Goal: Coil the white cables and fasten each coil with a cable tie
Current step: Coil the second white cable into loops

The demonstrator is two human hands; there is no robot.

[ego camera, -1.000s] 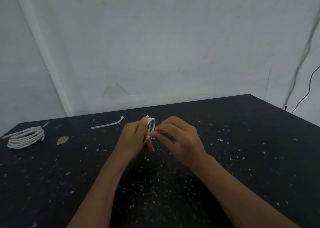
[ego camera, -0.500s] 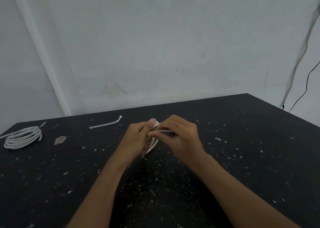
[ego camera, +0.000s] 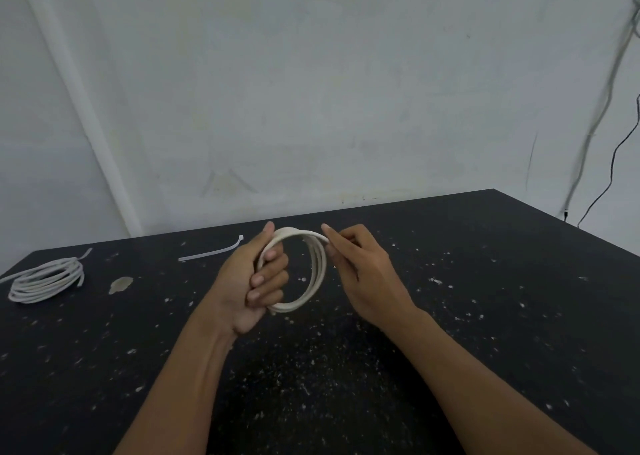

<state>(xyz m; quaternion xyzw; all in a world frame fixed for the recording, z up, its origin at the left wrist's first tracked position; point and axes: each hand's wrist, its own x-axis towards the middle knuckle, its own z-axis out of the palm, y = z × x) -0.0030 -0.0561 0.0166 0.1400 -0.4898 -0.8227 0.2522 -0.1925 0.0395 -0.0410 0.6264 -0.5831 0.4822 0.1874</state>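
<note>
The main risk sits in the coil point(ego camera: 313, 274) itself: its turns look springy and unbound, so if the left hand's curled fingers slacken, the loops would likely spring apart and the winding would have to be redone. A second risk is the right hand's light hold at the coil's 1 o'clock edge; should that pinch slip, the loose end could flick free.

The left hand point(ego camera: 254, 281) stands palm inward above the table point(ego camera: 485, 316), thumb up along the coil's top, fingers wrapped round the turns from 8 to 11 o'clock. The right hand point(ego camera: 356, 264) comes in from 3 o'clock, index and thumb pinching the outer strand; whether a tie is also between them cannot be told.

Farther off at 10 o'clock lies a cable tie point(ego camera: 211, 252), unused, needing a free hand to fetch. Farthest, at 9 o'clock, a second coil point(ego camera: 45, 281) rests on the table.
</note>
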